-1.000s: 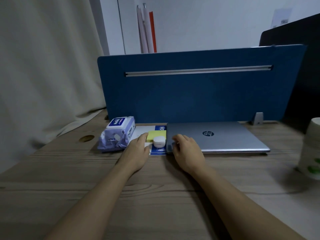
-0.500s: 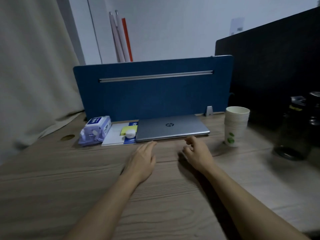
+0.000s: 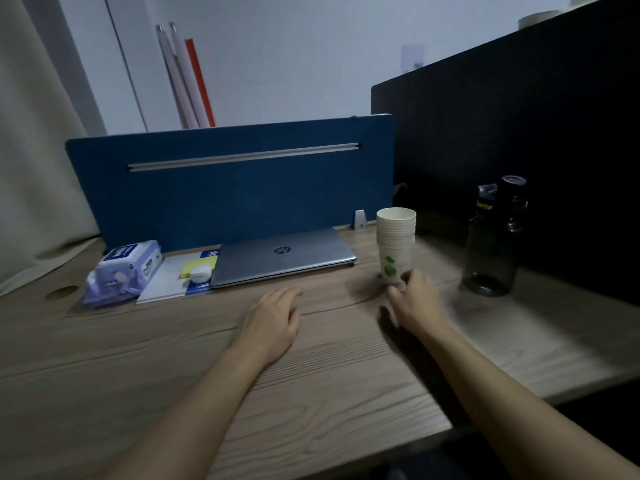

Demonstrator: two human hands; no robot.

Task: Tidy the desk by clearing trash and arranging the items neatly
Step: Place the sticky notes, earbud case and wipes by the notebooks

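right hand (image 3: 414,301) now off the laptop (image 3: 282,256), fingers reaching the base of the paper cup stack (image 3: 396,245), grip seemingly not yet closed | left hand (image 3: 273,318) open, flat on desk (image 3: 138,358), empty | stack just ahead of right hand, laptop group to its left looks arranged | cups next

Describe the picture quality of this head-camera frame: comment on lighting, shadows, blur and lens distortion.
Head view: dim, bluish light; the black partition loses all detail. The right hand casts a dark shadow on the desk and is slightly motion-blurred by the stack of paper cups. Wide-angle distortion tilts the blue divider; the dark bottle looks soft.
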